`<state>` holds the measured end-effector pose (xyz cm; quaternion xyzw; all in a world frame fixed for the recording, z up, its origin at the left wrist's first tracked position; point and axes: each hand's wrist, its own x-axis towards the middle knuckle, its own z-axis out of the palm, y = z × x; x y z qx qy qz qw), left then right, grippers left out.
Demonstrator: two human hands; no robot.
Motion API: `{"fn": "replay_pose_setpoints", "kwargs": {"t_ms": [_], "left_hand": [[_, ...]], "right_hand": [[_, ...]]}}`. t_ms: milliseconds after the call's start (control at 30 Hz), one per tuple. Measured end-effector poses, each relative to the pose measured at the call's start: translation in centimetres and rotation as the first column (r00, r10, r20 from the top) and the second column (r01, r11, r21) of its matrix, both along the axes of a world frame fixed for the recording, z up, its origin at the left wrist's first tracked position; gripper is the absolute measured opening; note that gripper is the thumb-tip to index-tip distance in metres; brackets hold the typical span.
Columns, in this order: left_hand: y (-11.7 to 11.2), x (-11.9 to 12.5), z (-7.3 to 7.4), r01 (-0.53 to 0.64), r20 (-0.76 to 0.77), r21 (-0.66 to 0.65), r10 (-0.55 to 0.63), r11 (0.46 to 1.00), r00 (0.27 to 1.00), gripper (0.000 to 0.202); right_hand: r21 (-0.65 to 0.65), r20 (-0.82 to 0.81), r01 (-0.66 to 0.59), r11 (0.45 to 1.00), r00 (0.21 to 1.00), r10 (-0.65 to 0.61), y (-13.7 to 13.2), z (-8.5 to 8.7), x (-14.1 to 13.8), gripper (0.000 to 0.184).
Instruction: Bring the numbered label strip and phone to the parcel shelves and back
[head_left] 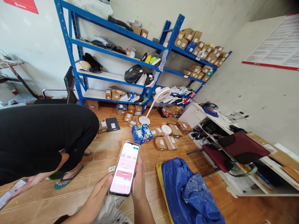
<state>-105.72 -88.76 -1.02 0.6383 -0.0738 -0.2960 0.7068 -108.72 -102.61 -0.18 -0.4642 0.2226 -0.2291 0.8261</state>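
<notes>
A smartphone (pixel 123 169) is held upright in front of me, its lit screen showing a timer reading 00:04:19 and a pink button. My left hand (pixel 102 186) grips its left edge, thumb along the side. Around the right edge, my right hand (pixel 138 179) is closed, its fingers partly behind the phone. A small white label (pixel 111 169) marked 08/14 sticks out beside my left fingertips; what it is attached to is hidden. Below my hands lies a pale plastic bag (pixel 111 213) with dark print, partly covered by my forearms.
A person in black (pixel 46 133) bends at the left, holding another phone (pixel 11 193). Blue shelves (pixel 112 79) carry parcels; more boxes (pixel 170 143) and a white fan (pixel 162 94) stand on the floor. A blue tarp sack (pixel 184 186) and a maroon chair (pixel 243 147) are at right.
</notes>
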Motion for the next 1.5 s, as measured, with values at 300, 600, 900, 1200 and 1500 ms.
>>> {"fn": "replay_pose_setpoints", "kwargs": {"t_ms": [300,600,900,1200,1500], "left_hand": [[0.2,1.3,-0.3,-0.054,-0.045,0.019,0.055,0.998,0.998,0.07],[4.0,5.3,-0.5,-0.153,-0.084,-0.016,0.151,0.988,0.985,0.065],[10.5,11.3,1.2,-0.161,0.096,0.055,0.156,0.985,0.983,0.071],[16.4,15.5,2.0,-0.265,0.183,0.087,0.246,0.96,0.952,0.074],[20.4,19.8,1.9,-0.437,0.0,-0.063,0.437,0.897,0.899,0.073]], "right_hand": [[0.098,-0.01,-0.093,0.991,0.995,0.095,0.8,-0.5,1.3,0.05],[0.149,0.072,-0.32,0.936,0.947,0.312,3.7,1.8,7.2,0.054],[0.011,-0.115,-0.318,0.948,0.942,0.317,9.2,4.4,16.9,0.031],[0.054,-0.286,-0.244,0.968,0.925,0.249,16.5,4.5,23.3,0.043],[-0.164,0.005,-0.695,0.7,0.709,0.705,19.8,3.4,27.7,0.052]]}}
